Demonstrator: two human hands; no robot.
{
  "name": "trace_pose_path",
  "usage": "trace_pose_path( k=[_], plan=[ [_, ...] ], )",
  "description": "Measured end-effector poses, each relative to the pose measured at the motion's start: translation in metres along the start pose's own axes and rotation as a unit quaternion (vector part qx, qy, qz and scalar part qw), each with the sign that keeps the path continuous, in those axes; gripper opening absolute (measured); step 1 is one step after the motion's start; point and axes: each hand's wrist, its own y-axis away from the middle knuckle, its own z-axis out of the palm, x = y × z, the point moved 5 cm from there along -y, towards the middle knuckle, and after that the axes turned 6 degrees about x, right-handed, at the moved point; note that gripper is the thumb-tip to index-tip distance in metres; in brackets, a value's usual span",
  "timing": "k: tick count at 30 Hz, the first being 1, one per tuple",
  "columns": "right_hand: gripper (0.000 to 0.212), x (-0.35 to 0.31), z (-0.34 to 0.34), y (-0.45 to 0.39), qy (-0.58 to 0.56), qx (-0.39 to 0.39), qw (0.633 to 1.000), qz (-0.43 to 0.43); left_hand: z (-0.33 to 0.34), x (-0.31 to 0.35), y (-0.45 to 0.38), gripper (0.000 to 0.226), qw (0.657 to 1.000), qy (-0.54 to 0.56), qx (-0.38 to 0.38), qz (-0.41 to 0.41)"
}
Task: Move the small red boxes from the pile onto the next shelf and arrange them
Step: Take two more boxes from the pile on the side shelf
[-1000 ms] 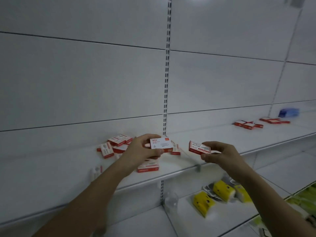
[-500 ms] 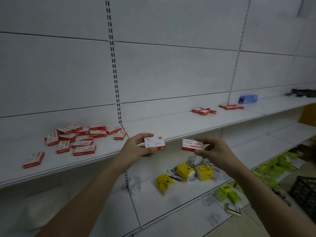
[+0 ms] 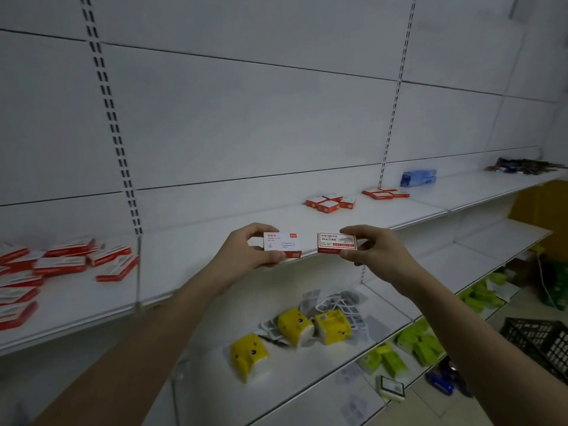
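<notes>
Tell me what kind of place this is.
Probably a shop being stocked: long white wall shelves on slotted uprights, a pile of small red boxes, and packaged yellow goods on the shelf below.

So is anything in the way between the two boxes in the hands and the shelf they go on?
Nothing visible. The left hand and right hand each hold a small box in front of the shelf, whose surface behind them is bare up to the arranged boxes.

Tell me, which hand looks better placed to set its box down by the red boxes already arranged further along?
Probably the right hand. Its red-bordered box is nearer the arranged boxes on the next shelf; the left hand holds its white-faced box farther away.
</notes>
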Motion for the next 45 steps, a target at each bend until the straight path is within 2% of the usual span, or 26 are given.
trace_pose_path(
  k=[7, 14, 20, 32, 40, 45],
  plan=[
    [0.042, 0.052, -0.04, -0.096, 0.012, 0.003, 1.0, 0.012, 0.061, -0.014, -0.094, 0.045, 1.0, 0.018, 0.01, -0.01],
    [0.043, 0.108, -0.072, -0.165, 0.036, 0.003, 0.999, 0.02, 0.113, -0.016, -0.163, 0.046, 0.999, -0.027, 0.013, -0.012],
    [0.043, 0.15, -0.099, -0.22, 0.032, -0.017, 0.999, 0.004, 0.153, -0.021, -0.208, 0.053, 0.995, -0.067, 0.067, -0.025],
    [0.044, 0.218, -0.16, -0.319, 0.052, -0.119, 0.988, -0.087, 0.245, -0.037, -0.248, 0.048, 0.974, -0.122, 0.184, -0.047],
    [0.046, 0.272, -0.195, -0.387, 0.113, -0.113, 0.981, -0.111, 0.254, -0.044, -0.242, 0.046, 0.924, -0.232, 0.297, -0.07],
    [0.052, 0.287, -0.187, -0.404, 0.15, -0.117, 0.976, -0.107, 0.257, -0.044, -0.245, 0.044, 0.908, -0.262, 0.312, -0.094]
  ],
)
